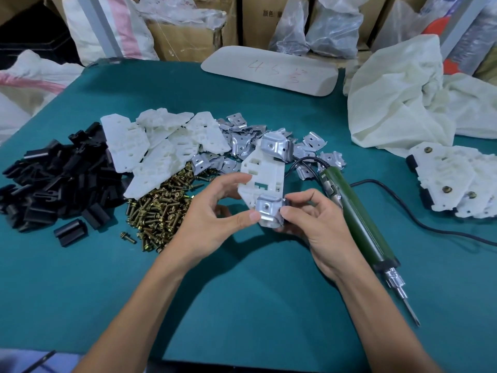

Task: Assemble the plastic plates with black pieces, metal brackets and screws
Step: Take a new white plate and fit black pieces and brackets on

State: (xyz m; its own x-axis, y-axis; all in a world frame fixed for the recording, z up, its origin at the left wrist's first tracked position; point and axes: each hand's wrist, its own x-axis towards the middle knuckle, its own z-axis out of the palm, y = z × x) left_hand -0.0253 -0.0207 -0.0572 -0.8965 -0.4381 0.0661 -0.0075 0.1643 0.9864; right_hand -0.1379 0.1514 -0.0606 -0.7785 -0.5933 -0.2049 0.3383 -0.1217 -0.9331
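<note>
Pinching plate (262, 176) and bracket (267, 210) with left hand (212, 224) and right hand (317, 224); apparently awaiting screws (161, 208), with finished plates (457, 184) aside.

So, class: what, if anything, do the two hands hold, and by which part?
One white plastic plate, held at its near end: the left hand grips its left edge, the right hand pinches the near metal bracket there.

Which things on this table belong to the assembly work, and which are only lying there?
Belong to the job: held plate with two brackets, gripped by left hand and right hand; black pieces; loose plates; bracket pile; screws; electric screwdriver; finished plates.
Just lying about: white cloth; foam board; cardboard boxes; plastic bags.
</note>
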